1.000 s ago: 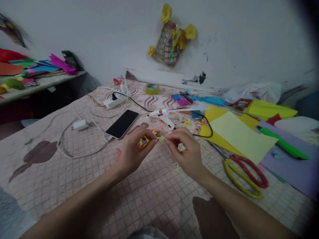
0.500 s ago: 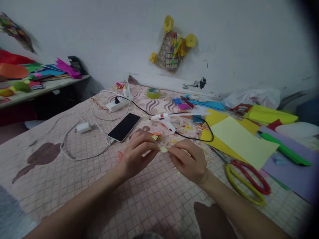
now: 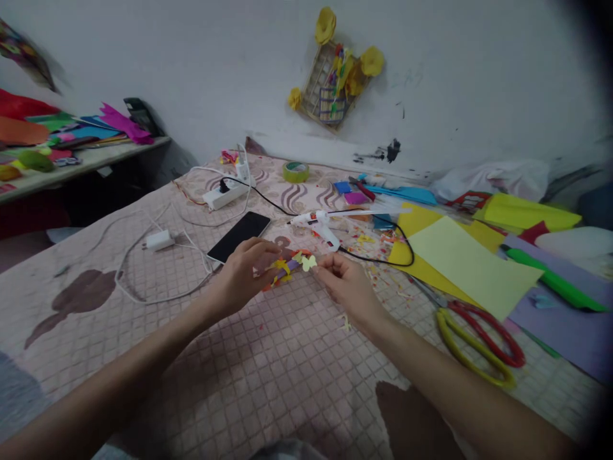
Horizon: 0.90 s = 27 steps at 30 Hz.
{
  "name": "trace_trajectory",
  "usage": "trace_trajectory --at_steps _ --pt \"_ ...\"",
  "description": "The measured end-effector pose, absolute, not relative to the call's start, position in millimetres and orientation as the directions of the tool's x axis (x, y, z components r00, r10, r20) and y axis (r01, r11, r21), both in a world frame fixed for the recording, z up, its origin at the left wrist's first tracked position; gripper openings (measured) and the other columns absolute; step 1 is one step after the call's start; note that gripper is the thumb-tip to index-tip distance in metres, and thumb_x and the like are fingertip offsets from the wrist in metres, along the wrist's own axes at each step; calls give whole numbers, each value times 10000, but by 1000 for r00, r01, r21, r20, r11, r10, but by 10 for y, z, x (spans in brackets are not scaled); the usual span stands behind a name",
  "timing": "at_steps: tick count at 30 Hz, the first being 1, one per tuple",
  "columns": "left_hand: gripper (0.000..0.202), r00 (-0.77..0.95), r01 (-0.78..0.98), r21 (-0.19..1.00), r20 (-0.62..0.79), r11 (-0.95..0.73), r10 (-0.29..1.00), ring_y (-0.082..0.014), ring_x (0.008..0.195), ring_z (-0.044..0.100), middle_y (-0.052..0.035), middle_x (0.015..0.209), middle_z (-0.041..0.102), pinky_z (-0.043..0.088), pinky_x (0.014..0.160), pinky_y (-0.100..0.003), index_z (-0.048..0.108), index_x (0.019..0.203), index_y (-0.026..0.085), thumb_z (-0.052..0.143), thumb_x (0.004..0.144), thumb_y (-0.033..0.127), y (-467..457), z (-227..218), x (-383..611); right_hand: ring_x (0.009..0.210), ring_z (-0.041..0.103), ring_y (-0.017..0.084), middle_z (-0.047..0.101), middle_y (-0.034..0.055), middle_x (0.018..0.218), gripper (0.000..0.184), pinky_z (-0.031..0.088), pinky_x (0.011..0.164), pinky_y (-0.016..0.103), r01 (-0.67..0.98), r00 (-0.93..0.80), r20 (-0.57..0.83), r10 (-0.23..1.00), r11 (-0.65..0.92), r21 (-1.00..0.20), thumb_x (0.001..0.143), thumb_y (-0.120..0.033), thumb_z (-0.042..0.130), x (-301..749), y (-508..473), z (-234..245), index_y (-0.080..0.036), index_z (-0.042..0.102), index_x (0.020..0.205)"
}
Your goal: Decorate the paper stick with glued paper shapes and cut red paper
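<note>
Scissors: on the quilted cover, at 4 o'clock from the hands, well apart.
Left hand: fingers closed around a small multicoloured paper piece, held just above the cover.
Right hand: thumb and forefinger pinched on a pale yellow cutout, just beside the piece's 3 o'clock end.
Phone: near, at 11 o'clock.
Glue gun: near, at 12 o'clock.
Risk: the tiny cutout looks lightly held. A slack pinch could drop it among the scraps, and a hand drifting to 12 o'clock could touch the gun's nozzle.
</note>
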<state>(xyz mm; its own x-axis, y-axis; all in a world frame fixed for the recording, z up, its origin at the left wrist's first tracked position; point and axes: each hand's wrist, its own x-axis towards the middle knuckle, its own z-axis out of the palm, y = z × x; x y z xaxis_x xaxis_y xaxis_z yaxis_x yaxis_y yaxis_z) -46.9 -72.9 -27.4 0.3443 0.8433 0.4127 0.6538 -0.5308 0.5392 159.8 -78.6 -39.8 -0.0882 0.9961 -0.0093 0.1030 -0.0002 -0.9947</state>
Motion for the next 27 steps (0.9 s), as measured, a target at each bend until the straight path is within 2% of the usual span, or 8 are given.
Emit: trace_trajectory --at_steps 5,10,15,18,23,27 --pt "251 318 708 492 419 -507 851 -202 932 552 -52 976 583 457 804 -368 499 975 203 617 754 223 -775 -379 -479 469 373 81 489 -36 573 175 252 428 218 125 -105 -10 994 3 -992 690 -333 633 1472 -686 -487 -179 555 664" --pt "335 313 732 445 453 -516 835 -209 928 544 -53 970 556 469 783 -368 453 997 201 650 727 221 -805 -450 -441 498 395 85 503 -33 593 175 250 450 221 71 -122 -5 993 4 -997 698 -340 629 1410 -647 -620 -176 573 674" --pt "372 264 732 502 414 -460 871 -176 849 549 -56 972 529 490 708 -325 436 1004 188 664 716 248 -792 -511 -446 426 299 63 463 -61 554 192 205 426 232 -32 -85 -111 990 -114 -993 672 -362 656 1395 -664 -633 -187 578 676" --pt "379 227 749 504 416 -431 881 -187 868 549 -65 978 528 489 725 -345 437 1010 178 661 720 273 -767 -525 -434 407 272 56 444 -72 532 198 189 420 235 -74 -57 -160 986 -164 -984 647 -353 678 1394 -660 -619 -188 568 659" --pt "342 277 710 511 430 -485 859 -199 947 544 -80 1042 528 498 763 -352 457 1048 187 614 744 199 -726 -526 -387 423 304 63 461 -64 534 187 191 427 234 -34 -72 -106 992 -109 -993 661 -350 670 1384 -617 -679 -187 578 656" --pt "306 302 678 528 435 -512 848 -193 948 551 -67 1010 546 501 763 -342 478 1027 195 581 744 140 -723 -557 -374 434 321 70 474 -58 537 178 204 437 233 8 -78 -86 993 -86 -996 668 -346 658 1369 -594 -710 -188 580 653"
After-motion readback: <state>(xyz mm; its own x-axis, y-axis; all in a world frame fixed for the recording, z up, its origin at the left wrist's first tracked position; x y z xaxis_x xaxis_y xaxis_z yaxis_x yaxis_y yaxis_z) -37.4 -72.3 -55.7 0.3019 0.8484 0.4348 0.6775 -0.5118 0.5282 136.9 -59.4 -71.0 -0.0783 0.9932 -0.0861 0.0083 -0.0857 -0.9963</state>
